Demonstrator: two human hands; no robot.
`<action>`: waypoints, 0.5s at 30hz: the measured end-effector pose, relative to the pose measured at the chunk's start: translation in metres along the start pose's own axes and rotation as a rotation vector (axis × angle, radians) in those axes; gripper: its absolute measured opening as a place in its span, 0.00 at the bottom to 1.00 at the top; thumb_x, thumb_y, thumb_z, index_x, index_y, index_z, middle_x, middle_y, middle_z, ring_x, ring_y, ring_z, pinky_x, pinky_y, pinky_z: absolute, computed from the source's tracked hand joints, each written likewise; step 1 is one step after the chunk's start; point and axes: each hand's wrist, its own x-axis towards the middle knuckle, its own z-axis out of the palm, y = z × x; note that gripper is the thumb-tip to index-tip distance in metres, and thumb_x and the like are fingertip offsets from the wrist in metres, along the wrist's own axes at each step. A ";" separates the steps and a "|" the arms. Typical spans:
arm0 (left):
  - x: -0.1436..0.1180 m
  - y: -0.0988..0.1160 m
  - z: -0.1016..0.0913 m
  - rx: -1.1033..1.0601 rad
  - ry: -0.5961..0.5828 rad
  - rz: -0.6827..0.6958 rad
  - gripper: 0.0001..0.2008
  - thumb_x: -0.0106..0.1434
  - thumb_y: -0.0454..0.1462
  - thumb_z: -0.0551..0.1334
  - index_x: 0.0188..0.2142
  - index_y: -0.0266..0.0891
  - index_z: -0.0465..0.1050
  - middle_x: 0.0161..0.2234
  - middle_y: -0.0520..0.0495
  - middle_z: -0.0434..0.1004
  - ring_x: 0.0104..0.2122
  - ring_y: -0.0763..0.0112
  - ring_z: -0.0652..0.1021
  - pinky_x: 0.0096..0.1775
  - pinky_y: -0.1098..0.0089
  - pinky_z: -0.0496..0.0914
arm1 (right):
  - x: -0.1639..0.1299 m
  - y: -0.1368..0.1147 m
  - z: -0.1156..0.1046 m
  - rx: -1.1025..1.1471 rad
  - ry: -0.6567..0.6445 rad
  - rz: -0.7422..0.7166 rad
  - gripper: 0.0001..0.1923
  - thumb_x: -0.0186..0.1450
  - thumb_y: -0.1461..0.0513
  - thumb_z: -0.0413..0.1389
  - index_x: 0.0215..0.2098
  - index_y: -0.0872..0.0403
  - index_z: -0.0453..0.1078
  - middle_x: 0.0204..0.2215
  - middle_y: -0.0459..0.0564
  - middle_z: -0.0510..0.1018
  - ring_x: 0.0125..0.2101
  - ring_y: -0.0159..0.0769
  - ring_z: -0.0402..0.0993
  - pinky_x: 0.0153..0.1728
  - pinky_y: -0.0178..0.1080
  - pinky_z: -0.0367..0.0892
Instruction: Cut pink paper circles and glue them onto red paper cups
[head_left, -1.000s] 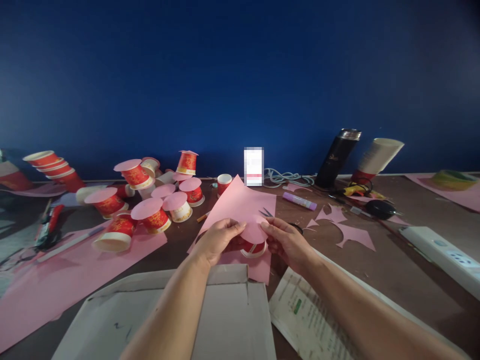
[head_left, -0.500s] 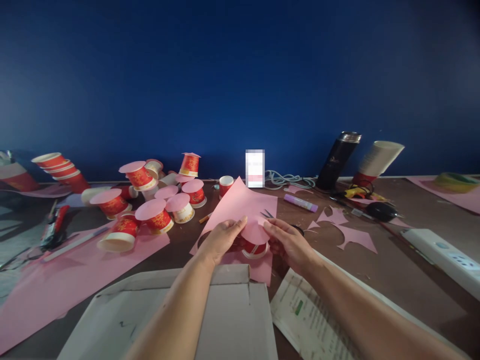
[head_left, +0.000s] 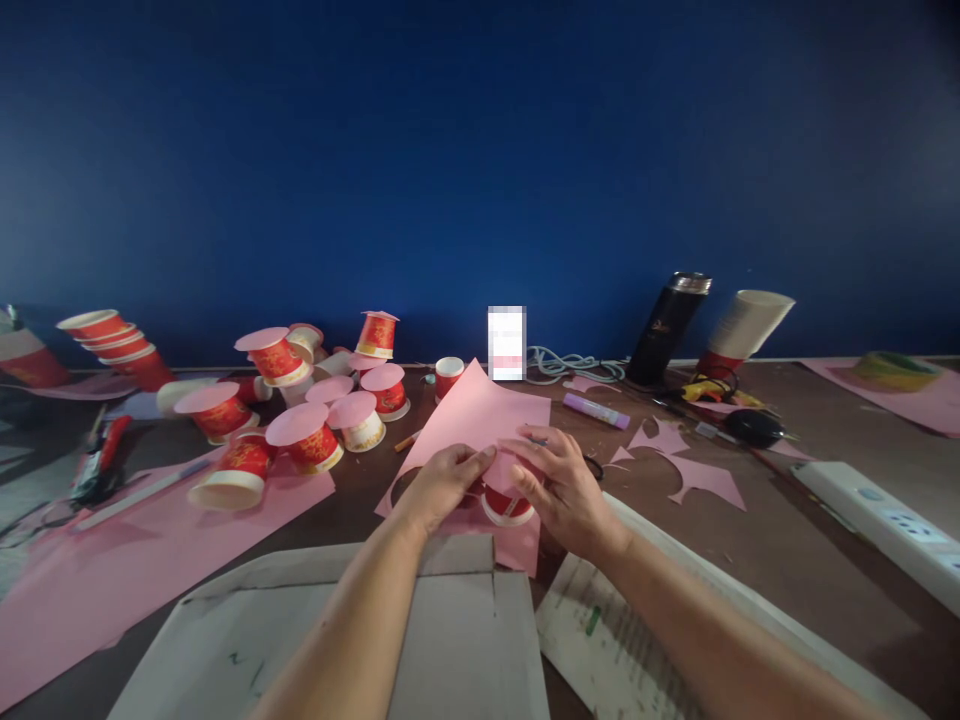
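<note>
In the middle of the head view, a pink paper disc (head_left: 507, 480) lies over the upturned base of a red paper cup (head_left: 504, 506). My left hand (head_left: 448, 485) pinches the disc's left edge between thumb and bent fingers; part of the cup is hidden behind it. Across the disc's right side rests my right hand (head_left: 566, 490), its fingers spread and the thumb apart, touching the top. Under both is a pink paper sheet (head_left: 480, 410) with cut-outs. Scissors (head_left: 592, 466) lie beside my right hand, mostly hidden by it.
Several red cups with pink discs (head_left: 300, 430) stand on the left, near a cup stack (head_left: 124, 350). Right are a purple glue stick (head_left: 596, 411), paper scraps (head_left: 705, 480), a black flask (head_left: 667, 330) and a power strip (head_left: 885, 530). A grey-white box (head_left: 337, 630) lies in front.
My right hand has shifted from pinching the disc's right edge to lying over its top with fingers spread. My left hand stays at the left edge. The view has tilted slightly.
</note>
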 end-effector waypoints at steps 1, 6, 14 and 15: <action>0.000 0.000 0.000 0.004 -0.003 -0.001 0.22 0.52 0.55 0.64 0.29 0.38 0.66 0.25 0.53 0.67 0.26 0.73 0.71 0.30 0.72 0.66 | 0.000 0.000 0.001 -0.021 -0.006 -0.015 0.19 0.69 0.50 0.49 0.53 0.45 0.71 0.51 0.53 0.71 0.52 0.44 0.67 0.54 0.47 0.62; -0.001 0.001 0.000 0.021 0.000 -0.002 0.22 0.51 0.55 0.65 0.28 0.38 0.65 0.24 0.53 0.68 0.26 0.73 0.70 0.30 0.72 0.65 | 0.002 -0.003 0.000 -0.085 -0.027 -0.018 0.20 0.68 0.49 0.48 0.52 0.45 0.72 0.51 0.53 0.72 0.50 0.44 0.68 0.53 0.48 0.62; -0.002 0.003 0.000 0.005 -0.018 -0.004 0.25 0.50 0.58 0.64 0.29 0.38 0.66 0.26 0.52 0.68 0.27 0.73 0.71 0.31 0.71 0.66 | 0.005 -0.011 0.001 -0.110 -0.041 -0.002 0.21 0.68 0.46 0.47 0.51 0.45 0.71 0.51 0.52 0.72 0.50 0.45 0.68 0.51 0.49 0.62; -0.002 0.002 0.000 0.011 -0.019 -0.003 0.25 0.50 0.58 0.64 0.29 0.38 0.66 0.26 0.52 0.68 0.27 0.73 0.70 0.31 0.71 0.66 | 0.004 -0.012 0.001 -0.112 -0.040 0.002 0.21 0.68 0.46 0.47 0.51 0.45 0.71 0.51 0.52 0.73 0.50 0.45 0.68 0.51 0.49 0.62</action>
